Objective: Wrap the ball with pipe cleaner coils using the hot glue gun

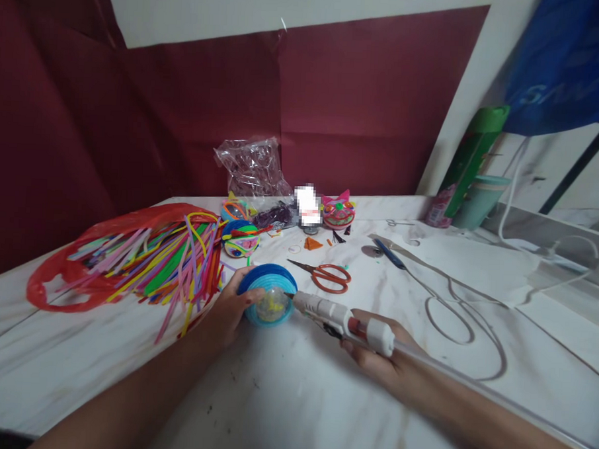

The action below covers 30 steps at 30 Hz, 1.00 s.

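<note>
Viewing from the head camera: we look down on the worktop (pixel 292 396) with both our hands in front of us.
Left grip: our left hand (pixel 229 309) is curled around the blue ball (pixel 269 301), fingers on its left side, and the ball rests on the worktop.
Right grip: our right hand (pixel 380 362) is closed around the handle of the white glue gun (pixel 340 317). Its nozzle touches the ball's right edge, just across from the left grip.
Ball: blue strip is coiled in rings around it. The face turned to us is clear, with yellowish bits inside.
Done, as we judge: the blue winding covers the rim all the way round.
Left, as we judge: the clear middle is bare and only one colour is on, so most of the decorating looks to be ahead.
For comparison: two decorated balls (pixel 240 238) in many colours sit just beyond the left grip, and a cat-faced piece (pixel 338 211) lies farther back.
Left of the left grip: a bundle of coloured strips (pixel 163 261) lies on a red bag (pixel 69 280).
Beyond the right grip: red-handled scissors (pixel 327 276) lie near, and a cable (pixel 454 311) loops off to its right.
</note>
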Available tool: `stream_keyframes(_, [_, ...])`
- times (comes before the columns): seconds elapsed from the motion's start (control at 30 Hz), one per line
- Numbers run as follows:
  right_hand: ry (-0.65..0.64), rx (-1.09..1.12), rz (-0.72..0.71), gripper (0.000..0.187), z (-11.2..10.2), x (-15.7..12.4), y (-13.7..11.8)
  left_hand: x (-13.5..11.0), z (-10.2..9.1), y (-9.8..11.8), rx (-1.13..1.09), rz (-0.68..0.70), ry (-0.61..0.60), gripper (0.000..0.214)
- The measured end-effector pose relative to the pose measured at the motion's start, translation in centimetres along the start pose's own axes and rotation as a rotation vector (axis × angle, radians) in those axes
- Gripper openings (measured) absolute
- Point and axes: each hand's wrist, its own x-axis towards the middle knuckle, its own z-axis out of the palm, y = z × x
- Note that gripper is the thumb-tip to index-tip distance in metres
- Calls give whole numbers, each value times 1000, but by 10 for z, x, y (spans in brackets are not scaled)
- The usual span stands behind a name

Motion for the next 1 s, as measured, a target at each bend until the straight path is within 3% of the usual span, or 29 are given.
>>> stream_keyframes(0.6, [-14,-22,-13,18,6,-2,-3,-10,13,14,9,-73,-9,66])
stream_keyframes(1.0, [-7,-10,-7,13,7,-1,-3,-8,13,12,13,-30,9,65])
